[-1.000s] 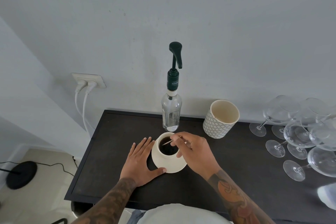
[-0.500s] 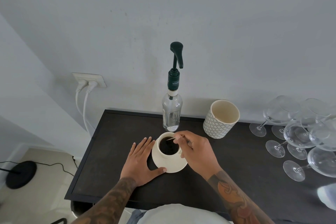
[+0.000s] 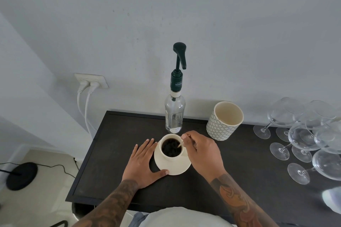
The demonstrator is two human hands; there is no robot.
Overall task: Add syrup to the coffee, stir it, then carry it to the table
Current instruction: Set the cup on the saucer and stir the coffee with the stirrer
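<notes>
A cream cup of black coffee (image 3: 171, 148) stands on a cream saucer (image 3: 173, 168) on the dark counter (image 3: 110, 153). My right hand (image 3: 203, 151) pinches a thin wooden stirrer (image 3: 180, 143) whose tip dips into the coffee at the cup's right side. My left hand (image 3: 143, 162) lies flat on the counter, fingers apart, its thumb touching the saucer's front left rim. A clear syrup bottle (image 3: 175, 114) with a dark green pump stands upright just behind the cup, near the wall.
A patterned cream container (image 3: 224, 120) stands behind my right hand. Several wine glasses (image 3: 302, 134) crowd the counter's right side. A wall socket (image 3: 91, 80) with two white plugs is at the left; the counter's left edge drops to the floor.
The stirrer has swung from the cup's left side to its right side while my right hand moved slightly. My left hand and the saucer stayed put.
</notes>
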